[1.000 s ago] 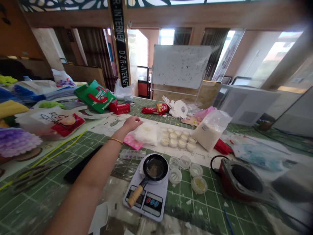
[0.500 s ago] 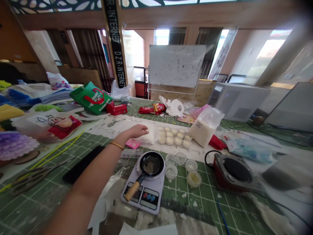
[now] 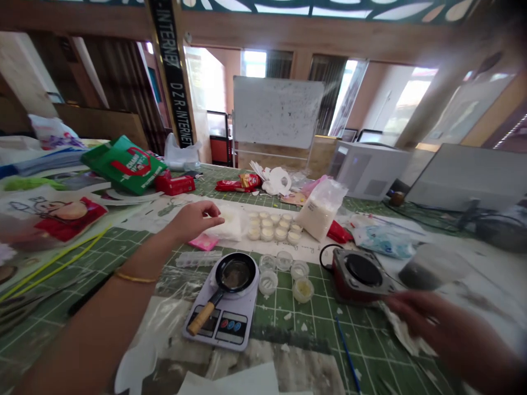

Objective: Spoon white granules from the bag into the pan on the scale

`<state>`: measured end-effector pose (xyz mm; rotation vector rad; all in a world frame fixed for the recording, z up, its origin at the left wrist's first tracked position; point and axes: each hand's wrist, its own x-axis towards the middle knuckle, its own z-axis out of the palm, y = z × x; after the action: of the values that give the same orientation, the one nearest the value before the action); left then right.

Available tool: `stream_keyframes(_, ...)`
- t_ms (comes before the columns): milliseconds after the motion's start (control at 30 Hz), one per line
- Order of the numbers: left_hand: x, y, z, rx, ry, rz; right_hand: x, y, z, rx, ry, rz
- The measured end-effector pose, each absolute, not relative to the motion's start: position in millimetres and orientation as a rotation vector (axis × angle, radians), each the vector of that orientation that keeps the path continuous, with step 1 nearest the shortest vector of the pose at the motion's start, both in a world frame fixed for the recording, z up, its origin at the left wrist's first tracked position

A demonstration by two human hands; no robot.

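My left hand (image 3: 201,218) reaches over the white bag (image 3: 229,225), fingertips pinched together at its upper left; whatever they hold is too small to name. At the right, my right hand (image 3: 424,315) is blurred beside the front corner of the hot plate (image 3: 362,271), its fingers smeared by motion. A small black pan (image 3: 235,272) with a wooden handle rests on the white kitchen scale (image 3: 242,334). Several filled small cups (image 3: 267,233) stand in rows right of the bag. Nearer are clear round containers (image 3: 268,282), one with yellowish contents (image 3: 303,289).
A bag of pale granules (image 3: 319,214) stands behind the hot plate. Green and red packages (image 3: 127,164) lie at the back left. A blue stick (image 3: 348,354) lies at front right, a white scoop (image 3: 134,365) at front left. A whiteboard (image 3: 278,112) stands beyond the table.
The view has turned right, so things sit further left. My right hand has come into view by the hot plate. My left hand stays at the white bag.
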<state>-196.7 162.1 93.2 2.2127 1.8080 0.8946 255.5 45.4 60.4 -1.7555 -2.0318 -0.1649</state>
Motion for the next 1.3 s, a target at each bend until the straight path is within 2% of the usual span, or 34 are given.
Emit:
stream_keyframes(67, -178.4, 136.7, 111.1, 2.310, 1.680, 0.896, 259.2, 83.9, 94.6, -1.832, -2.020, -0.081)
stream_keyframes(133, -166.6, 108.6, 128.2, 2.374, 1.577, 0.885, 260.0, 126.1, 123.5, -1.895, -1.948, -0.162)
stream_keyframes(233, -168.1, 69.5, 144.2, 2.440, 1.637, 0.883, 253.1, 172.9, 140.9, -1.926, -1.914, -0.176)
stream_keyframes(367, -202.2, 28.9, 131.1, 2.430, 1.819, 0.523, 229.0, 168.5, 117.6, -1.819, -2.056, -0.238)
stream_keyframes(500, -240.4, -9.0, 83.2, 1.958, 1.948, -0.023, 207.4, 107.9, 80.9, -1.255, -2.420, -0.226)
stream_keyframes(600, -249.8, -34.3, 46.4, 1.795, 2.001, -0.162, 196.6, 60.4, 62.1, -1.070, -2.584, -0.137)
stream_keyframes(867, -198.7, -73.8, -12.8, 1.504, 2.284, -0.191, 187.4, -4.6, 51.5, -1.078, -2.583, -0.079)
stream_keyframes(1133, -198.1, -72.4, -25.7, 1.265, 2.404, -0.031, 197.9, -14.2, 46.6, -1.102, -2.617, -0.068)
stream_keyframes(1233, -205.1, -77.7, -23.7, 1.220, 2.398, 0.190, 197.9, -13.0, 46.3, -1.118, -2.583, -0.016)
stream_keyframes(1300, -204.3, -81.6, -20.3, 1.132, 2.380, 0.504, 195.3, -12.5, 46.5, -1.136, -2.561, 0.060)
